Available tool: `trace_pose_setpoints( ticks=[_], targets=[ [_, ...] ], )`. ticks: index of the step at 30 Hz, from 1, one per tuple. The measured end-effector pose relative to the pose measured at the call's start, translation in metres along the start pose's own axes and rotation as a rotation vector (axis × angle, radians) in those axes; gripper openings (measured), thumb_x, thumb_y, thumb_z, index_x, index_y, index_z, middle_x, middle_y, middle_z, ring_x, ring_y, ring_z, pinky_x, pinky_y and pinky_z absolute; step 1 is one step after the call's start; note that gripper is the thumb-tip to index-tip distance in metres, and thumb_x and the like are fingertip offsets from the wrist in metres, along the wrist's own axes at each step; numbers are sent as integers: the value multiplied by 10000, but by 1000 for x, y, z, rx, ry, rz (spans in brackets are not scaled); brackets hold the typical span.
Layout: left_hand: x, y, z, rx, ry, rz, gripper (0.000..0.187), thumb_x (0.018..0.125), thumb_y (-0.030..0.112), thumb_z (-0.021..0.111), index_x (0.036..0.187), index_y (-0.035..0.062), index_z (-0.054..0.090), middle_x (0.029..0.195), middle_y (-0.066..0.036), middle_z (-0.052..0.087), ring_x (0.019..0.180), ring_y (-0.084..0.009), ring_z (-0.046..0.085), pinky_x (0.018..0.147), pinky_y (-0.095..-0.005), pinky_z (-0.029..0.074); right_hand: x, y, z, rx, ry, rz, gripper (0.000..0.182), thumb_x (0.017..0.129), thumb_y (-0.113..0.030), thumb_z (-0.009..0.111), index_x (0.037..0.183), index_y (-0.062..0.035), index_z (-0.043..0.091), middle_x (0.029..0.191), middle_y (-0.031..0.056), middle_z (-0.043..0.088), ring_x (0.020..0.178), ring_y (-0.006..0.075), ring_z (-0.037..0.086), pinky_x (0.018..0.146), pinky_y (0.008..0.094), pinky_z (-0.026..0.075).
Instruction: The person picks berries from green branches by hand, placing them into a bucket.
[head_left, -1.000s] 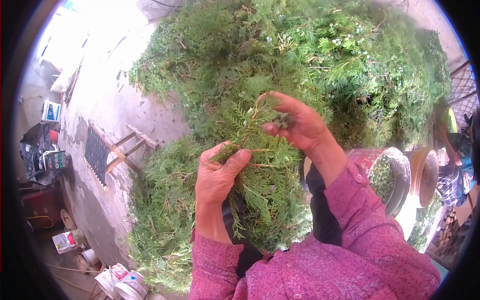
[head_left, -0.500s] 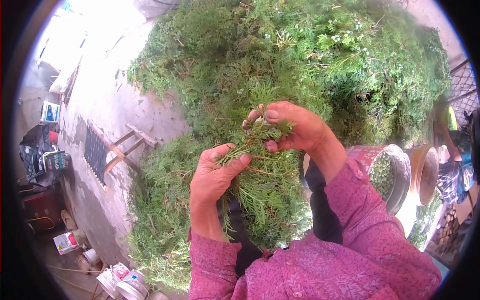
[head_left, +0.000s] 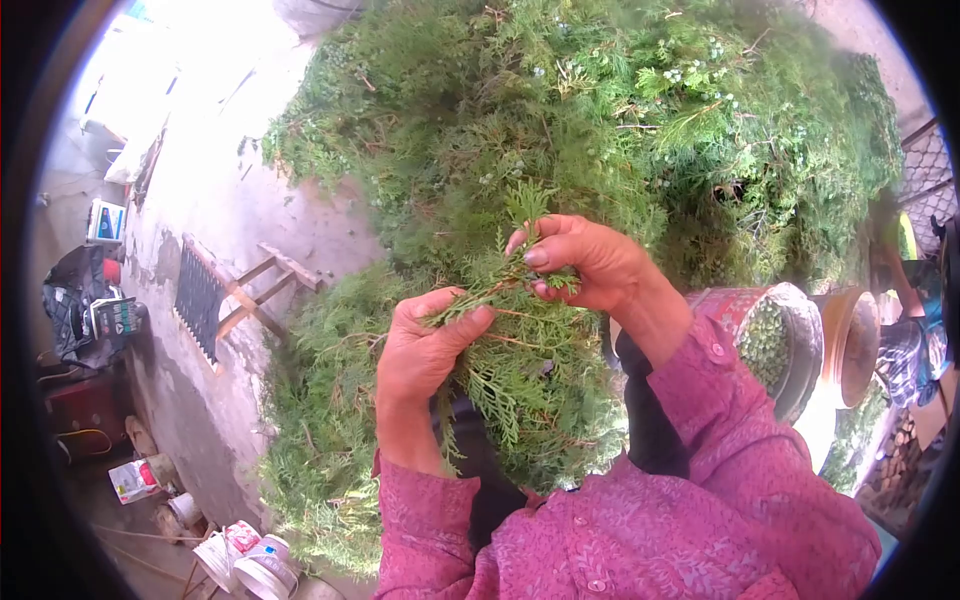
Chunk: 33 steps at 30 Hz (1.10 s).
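My left hand (head_left: 425, 345) is closed around the stems of a leafy green cypress-like sprig (head_left: 490, 290), gripped between thumb and fingers. At the sprig's upper part, my right hand (head_left: 590, 262) is closed, thumb against fingertips; foliage pokes out around them. Whether those fingertips hold anything besides the foliage is hidden. Both hands hover over a large heap of cut evergreen branches (head_left: 460, 140), some bearing small pale-green cones. Beside my right forearm stands a red bucket (head_left: 715, 305), with many small green cones (head_left: 763, 345) inside.
A second, tan bucket (head_left: 850, 345) is right of the red one. On the left, a wooden-legged stool (head_left: 250, 295) with a dark seat lies tipped over on concrete. White pails (head_left: 265, 570) sit lower left. Another person's arm (head_left: 905, 290) shows at the far right.
My right hand has shifted slightly downward along the sprig, and its fingertips are closer together. My left hand keeps its grip, almost in place. The view has turned a little.
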<state>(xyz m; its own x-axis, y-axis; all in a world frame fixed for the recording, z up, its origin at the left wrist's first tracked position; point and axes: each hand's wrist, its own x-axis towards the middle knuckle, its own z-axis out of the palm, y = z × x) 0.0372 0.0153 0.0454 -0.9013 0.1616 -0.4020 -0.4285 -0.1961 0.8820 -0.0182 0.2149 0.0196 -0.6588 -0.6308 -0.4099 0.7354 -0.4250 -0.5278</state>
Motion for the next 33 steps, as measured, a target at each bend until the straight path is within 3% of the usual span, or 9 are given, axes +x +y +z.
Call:
trace_pose_setpoints(
  ticks=[8,20,22,23,25,28,30,32,33],
  targets=[
    [-78,-13,26,342,-93,134,52,758,61,662,785,22,640,670,55,557,599,-32,469,543,-185,373,-80,36,27,42,229,-49,208,704,-70,670,892,-105,586,854,-17,579,808,92,528,698,290,443],
    [-213,-30,139,1078,-366,675,190,666,-28,574,842,25,621,697,-120,595,596,-187,597,536,-278,439,-207,68,20,183,318,-447,192,714,13,618,880,-59,557,764,47,582,646,122,537,456,174,396],
    [-224,-34,147,1053,-393,707,159,709,-6,590,862,30,609,690,-102,598,596,-146,590,524,-287,431,-239,63,12,340,255,-582,222,707,30,605,902,-51,537,740,70,576,576,115,525,410,157,360],
    [-227,-30,145,800,-441,573,140,740,18,596,879,34,607,695,-79,607,604,-123,586,523,-278,434,-256,57,9,238,487,-757,205,710,42,591,892,-32,532,746,68,580,553,104,522,414,163,367],
    [-230,-33,132,377,-490,288,134,803,89,616,915,19,600,715,-23,616,629,-73,568,527,-239,445,-309,49,-18,133,410,-989,204,726,-12,635,915,-12,559,767,65,608,539,101,531,434,160,387],
    [-255,-26,127,-141,-384,72,158,797,115,630,892,-8,601,727,-28,616,634,-79,572,536,-212,449,-367,55,-52,-186,1065,-1385,106,784,-134,632,859,-63,610,726,44,615,566,112,564,448,199,431],
    [-265,-24,126,-162,-322,36,186,814,151,611,883,-20,587,679,-46,601,573,-112,563,490,-241,438,-385,66,-119,-772,1386,-1242,249,790,-254,618,944,-58,612,821,91,616,699,197,600,572,298,495],
    [-266,-35,122,-313,-297,-97,212,860,192,537,866,-19,563,568,-48,540,424,-130,476,397,-273,367,-378,91,-167,-1473,1698,-242,432,753,-367,608,1045,-50,587,968,162,590,876,290,571,755,388,473],
    [-270,-37,126,-379,-321,-97,256,895,232,454,882,-13,525,470,-37,445,320,-121,334,343,-286,262,-382,108,-200,-1654,1554,-258,501,731,-403,606,1081,-47,568,1035,194,558,957,317,528,819,406,433]
  ],
)
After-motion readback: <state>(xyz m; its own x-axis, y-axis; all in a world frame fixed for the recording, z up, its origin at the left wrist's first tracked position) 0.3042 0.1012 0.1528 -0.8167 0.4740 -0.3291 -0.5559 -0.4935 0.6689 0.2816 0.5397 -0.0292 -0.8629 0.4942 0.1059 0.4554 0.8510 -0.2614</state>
